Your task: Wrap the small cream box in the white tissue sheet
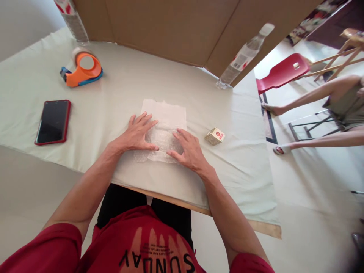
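Observation:
A sheet of clear bubble wrap lies flat on the cloth-covered table, with a whitish sheet-like part stretching beyond it toward the back. My left hand rests on the left side of the wrap, fingers spread. On its right side lies my right hand, also with fingers apart. Neither hand grips anything. A small cream-coloured box with a red mark stands a little to the right of my right hand.
An orange tape dispenser and a dark phone in a red case lie at the left. Plastic bottles stand against a tall cardboard panel at the back. Beyond the right edge are a red chair and a seated person's legs.

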### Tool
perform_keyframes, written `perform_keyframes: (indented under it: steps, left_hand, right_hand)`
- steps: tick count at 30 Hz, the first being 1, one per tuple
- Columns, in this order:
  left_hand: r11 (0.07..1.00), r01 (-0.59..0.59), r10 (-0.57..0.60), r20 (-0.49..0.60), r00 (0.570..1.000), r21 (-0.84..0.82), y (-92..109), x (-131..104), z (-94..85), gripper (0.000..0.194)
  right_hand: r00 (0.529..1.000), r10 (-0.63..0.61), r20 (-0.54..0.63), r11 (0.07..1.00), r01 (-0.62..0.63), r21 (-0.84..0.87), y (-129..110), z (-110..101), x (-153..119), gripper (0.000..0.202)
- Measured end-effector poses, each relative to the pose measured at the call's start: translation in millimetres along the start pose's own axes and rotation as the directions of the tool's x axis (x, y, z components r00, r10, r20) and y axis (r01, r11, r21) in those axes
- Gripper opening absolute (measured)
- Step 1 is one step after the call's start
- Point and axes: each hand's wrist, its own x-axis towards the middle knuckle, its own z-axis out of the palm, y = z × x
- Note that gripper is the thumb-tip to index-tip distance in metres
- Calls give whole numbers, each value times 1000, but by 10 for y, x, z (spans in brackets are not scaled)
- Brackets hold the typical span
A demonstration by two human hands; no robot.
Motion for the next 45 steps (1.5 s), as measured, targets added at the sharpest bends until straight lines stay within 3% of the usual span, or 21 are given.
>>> perform_keyframes:
  steps: [3, 6, 8, 10, 14, 18, 20, 23, 27, 31, 36, 45]
  left_hand:
    - [999, 4, -5, -16, 1000, -32, -20, -9, -31, 95]
    - [999, -11, 12, 35, 999, -38, -17, -15, -55, 84]
    - [1000, -14, 16, 51, 999, -26, -4, -17, -65, 82]
    - [1000, -9, 10, 56, 998, -10, 13, -17, -71, 83]
    - [1000, -4, 5, 79, 997, -10, 42, -13, -77, 86]
    - [1000, -6, 8, 82, 997, -27, 46, 0, -63, 90]
    - [1000, 7, -5, 82, 997, -26, 42, 7, -53, 93]
    - [999, 25, -23, 94, 995, -25, 38, 14, -45, 95]
    - [999, 27, -24, 102, 994, -32, 33, 20, -44, 94]
    - [999, 23, -19, 108, 994, -41, 30, 23, -47, 96]
    - [999, 28, -23, 115, 993, -42, 35, 18, -55, 94]
    - [999, 35, -32, 103, 994, -32, 31, 20, -47, 95]
  right_hand:
    - [957, 97, -272, 995, -102, -5, 233, -171, -89, 49]
    - [836, 300, -460, 937, -349, -23, 581, -303, -195, 59]
    - [785, 440, -436, 871, -491, -6, 781, -334, -252, 64]
    - [771, 507, -386, 844, -535, 39, 869, -346, -280, 58]
    - [791, 453, -412, 891, -385, 241, 600, -428, -220, 49]
    - [894, 232, -384, 944, -113, 309, 61, -475, 26, 46]
    - [937, 106, -334, 952, 2, 305, -114, -388, 198, 44]
    - [976, -24, -216, 949, 90, 303, -181, -143, 419, 44]
    - [994, -91, -55, 955, 103, 278, -70, 136, 501, 52]
    - [995, -47, -91, 925, 78, 373, 28, 209, 413, 68]
    - [991, 22, -129, 917, 31, 397, 39, 239, 388, 50]
    - [987, 15, -161, 951, 36, 307, -11, 277, 382, 46]
